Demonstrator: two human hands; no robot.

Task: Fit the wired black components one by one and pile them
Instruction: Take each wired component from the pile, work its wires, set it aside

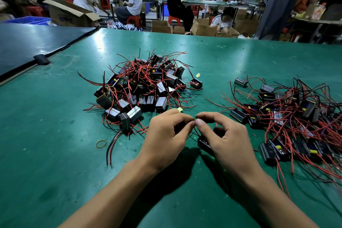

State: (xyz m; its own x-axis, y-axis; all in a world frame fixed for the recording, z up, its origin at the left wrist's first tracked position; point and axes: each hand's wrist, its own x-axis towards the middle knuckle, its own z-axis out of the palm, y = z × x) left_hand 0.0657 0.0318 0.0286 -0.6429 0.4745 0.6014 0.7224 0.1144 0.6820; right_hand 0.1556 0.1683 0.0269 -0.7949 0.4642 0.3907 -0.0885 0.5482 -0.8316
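Observation:
A heap of black box components (142,89) with red and black wires lies on the green table (46,135), just beyond my hands. A second, looser spread of the same components (288,116) lies to the right. My left hand (164,139) and my right hand (225,140) meet at the near centre, fingertips together, pinching thin dark wires. One black component (203,143) sits under my right palm, mostly hidden, with its wires running up to my fingertips.
A yellow rubber band (101,143) lies left of my left hand. A small yellow scrap (179,109) sits by my left fingers. A dark mat (27,46) covers the table's far left. People work at benches and cardboard boxes behind the table.

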